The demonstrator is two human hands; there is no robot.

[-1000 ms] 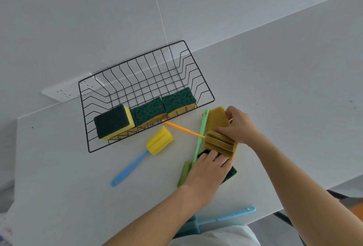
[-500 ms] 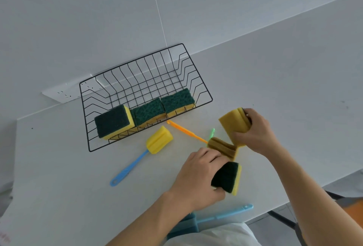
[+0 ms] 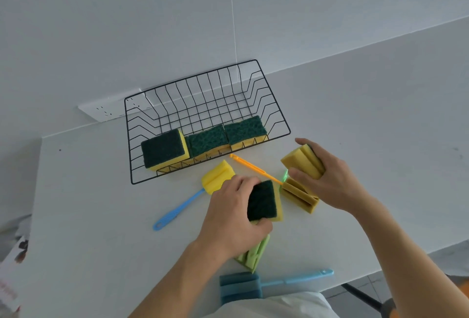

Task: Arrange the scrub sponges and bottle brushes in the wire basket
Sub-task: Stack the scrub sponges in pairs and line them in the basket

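A black wire basket (image 3: 276, 114) stands at the back of the white table with three green-and-yellow scrub sponges (image 3: 208, 140) in a row along its near side. My left hand (image 3: 233, 213) is shut on a fourth scrub sponge (image 3: 264, 201), held just above the table. My right hand (image 3: 327, 180) grips another yellow sponge (image 3: 302, 160), green side hidden, right of the basket. Bottle brushes lie on the table: a yellow head on a blue handle (image 3: 218, 176), a mustard head with an orange handle (image 3: 299, 194), a green one (image 3: 253, 254) under my left wrist, a blue one (image 3: 241, 286) at the near edge.
A white wall socket (image 3: 106, 112) sits behind the basket's left corner. The table's near edge (image 3: 406, 254) runs diagonally at the right, with floor and a dark chair leg (image 3: 360, 295) below it. Some paper shows at the far left edge (image 3: 12, 267).
Both hands lifted sponges off the pile. My left hand brought its green-faced sponge up and left toward the basket; my right hand raised its yellow sponge further from the mustard brush.
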